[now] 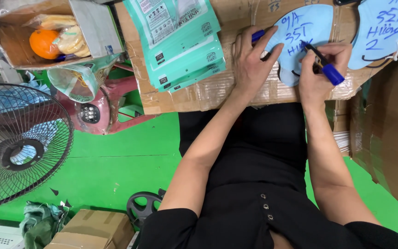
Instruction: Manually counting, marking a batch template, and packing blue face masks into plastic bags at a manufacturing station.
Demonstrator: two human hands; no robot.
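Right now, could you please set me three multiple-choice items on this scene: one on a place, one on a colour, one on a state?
1. Where does the orange lie?
A. in the open cardboard box at upper left
B. on the green floor
C. on the stack of teal packets

2. What colour is the marker in the right hand?
A. red
B. blue
C. yellow

3. What is the left hand doing?
A. hanging free
B. gripping the fan
C. pressing flat on the light-blue foam piece

Answers: 1 A, the orange sits inside the box beside wrapped snacks. 2 B, its barrel is blue. 3 C, the fingers are spread on the piece's edge while the marker tip touches it.
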